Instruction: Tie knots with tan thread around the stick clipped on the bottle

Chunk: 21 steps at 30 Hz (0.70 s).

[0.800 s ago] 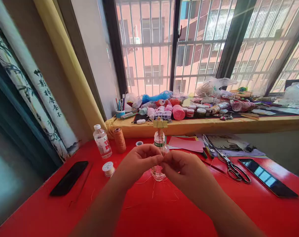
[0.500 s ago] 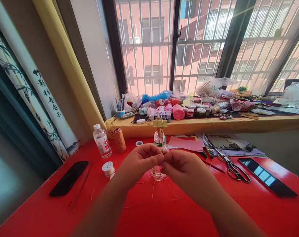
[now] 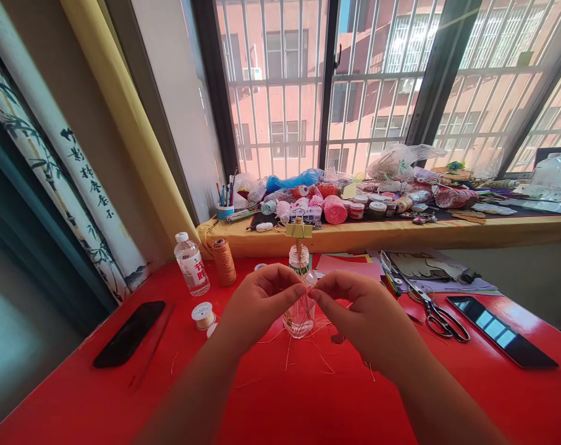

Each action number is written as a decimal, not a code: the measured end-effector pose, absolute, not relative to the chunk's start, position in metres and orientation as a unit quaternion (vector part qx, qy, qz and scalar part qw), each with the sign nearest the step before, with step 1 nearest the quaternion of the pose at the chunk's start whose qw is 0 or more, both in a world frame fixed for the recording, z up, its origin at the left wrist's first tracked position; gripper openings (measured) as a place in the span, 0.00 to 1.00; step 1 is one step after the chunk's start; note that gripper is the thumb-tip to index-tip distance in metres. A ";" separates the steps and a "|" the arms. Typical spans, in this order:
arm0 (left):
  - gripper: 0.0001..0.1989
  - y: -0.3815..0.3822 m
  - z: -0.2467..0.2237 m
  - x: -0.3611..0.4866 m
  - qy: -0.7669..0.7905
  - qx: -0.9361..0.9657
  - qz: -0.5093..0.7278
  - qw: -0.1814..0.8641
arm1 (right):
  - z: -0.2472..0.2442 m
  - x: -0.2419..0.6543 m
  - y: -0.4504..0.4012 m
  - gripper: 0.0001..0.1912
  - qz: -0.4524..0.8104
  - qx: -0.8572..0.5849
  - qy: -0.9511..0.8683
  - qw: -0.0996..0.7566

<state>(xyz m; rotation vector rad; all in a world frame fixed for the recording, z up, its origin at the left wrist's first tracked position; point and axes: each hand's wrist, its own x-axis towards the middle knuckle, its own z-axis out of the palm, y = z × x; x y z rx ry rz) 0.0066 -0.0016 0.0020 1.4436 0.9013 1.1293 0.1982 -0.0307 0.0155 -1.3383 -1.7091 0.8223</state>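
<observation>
In the middle of the head view stands a clear bottle [image 3: 299, 326] with a yellow binder clip [image 3: 299, 231] at its mouth. From the clip a thin brownish knotted cord [image 3: 300, 253] hangs down in front of the bottle, its fine thread ends spreading below. My left hand [image 3: 267, 300] pinches a thread between thumb and forefinger, just left of the bottle. Close to it, on the right, my right hand [image 3: 361, 309] also pinches thread at the fingertips. A small gap separates the two hands. The exact threads in each pinch are too fine to make out.
Left on the red table [image 3: 280, 408] are a black phone [image 3: 130, 334], a water bottle [image 3: 191, 266], an orange thread cone [image 3: 223, 262] and a white spool [image 3: 203, 316]. To the right lie scissors [image 3: 440, 318] and another phone [image 3: 500, 330]. Craft supplies crowd the windowsill [image 3: 401, 230].
My hands were together at the fingertips and are now slightly apart, the right one having shifted right. Thread now stretches between them across the bottle.
</observation>
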 end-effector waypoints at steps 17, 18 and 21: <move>0.09 -0.007 0.004 0.010 0.336 0.550 0.513 0.568 | 0.009 0.190 -0.025 0.13 0.500 -0.446 -0.587 0.454; 0.09 -0.006 0.004 0.010 0.334 0.546 0.512 0.573 | 0.010 0.189 -0.026 0.13 0.497 -0.449 -0.591 0.449; 0.10 -0.005 0.003 0.011 0.324 0.535 0.515 0.587 | 0.014 0.189 -0.026 0.12 0.496 -0.427 -0.595 0.466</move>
